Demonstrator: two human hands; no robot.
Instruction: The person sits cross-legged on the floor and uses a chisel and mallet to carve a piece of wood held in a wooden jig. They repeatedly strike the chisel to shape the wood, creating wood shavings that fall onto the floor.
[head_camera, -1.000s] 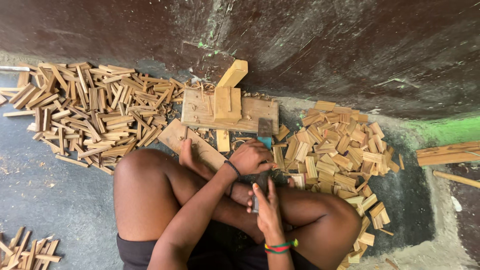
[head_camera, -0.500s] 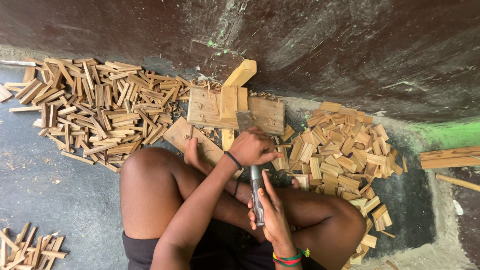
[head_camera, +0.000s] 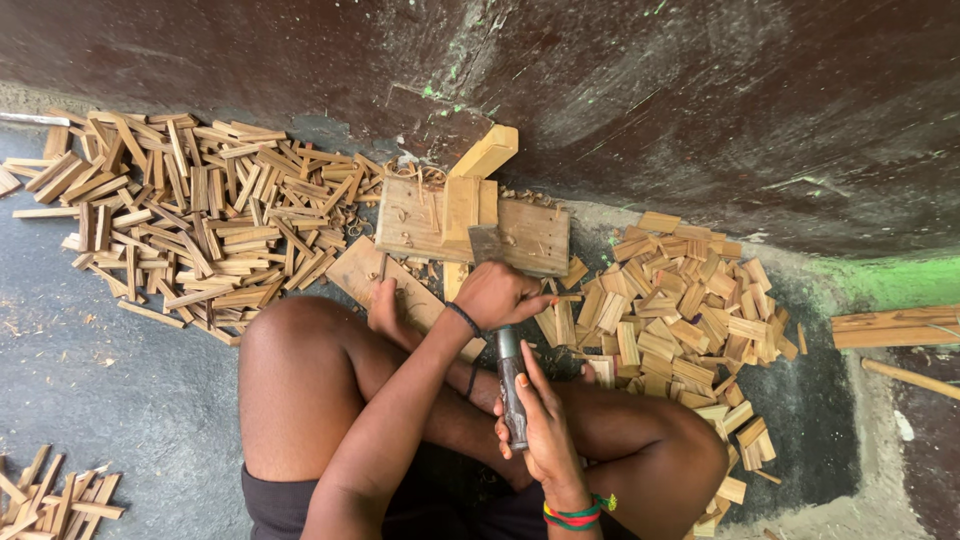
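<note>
Head view, looking straight down on a seated person, legs crossed on the floor. Landmark for all positions: the flat pale wooden chopping board (head_camera: 530, 238) with an upright wooden block fixed across it.

Right hand (head_camera: 545, 425): fingers clenched round the dark handle of a steel-bladed chopping knife (head_camera: 511, 385). The handle runs from the lap up toward the board; the flat blade lies over the board's near middle. Left hand (head_camera: 497, 293): fingers curled shut at the board's near edge, just beside the blade. It seems to pinch a small thin piece of light wood (head_camera: 453, 278); the grip itself is hidden, so I cannot tell for certain.

Judgement on doing the cut well: keep the piece butted square against the block on the board, set the edge along the grain, and keep the left fingertips clear of the blade line. Hand and blade are very near each other here. A short controlled push or tap should suit better than a swing.

Surface and room:
- A sloping plank (head_camera: 395, 285) lies against the board's near left corner, under one foot.
- Heap of long thin wooden strips (head_camera: 190, 225) to the left of the board.
- Heap of short squarish wooden offcuts (head_camera: 680, 310) to the right of the board.
- Grey concrete floor (head_camera: 90, 400), dusty, with shavings; a smaller bundle of strips at its far lower left.
- Dark stained wall (head_camera: 700, 110) behind the board, greenish at the right.
</note>
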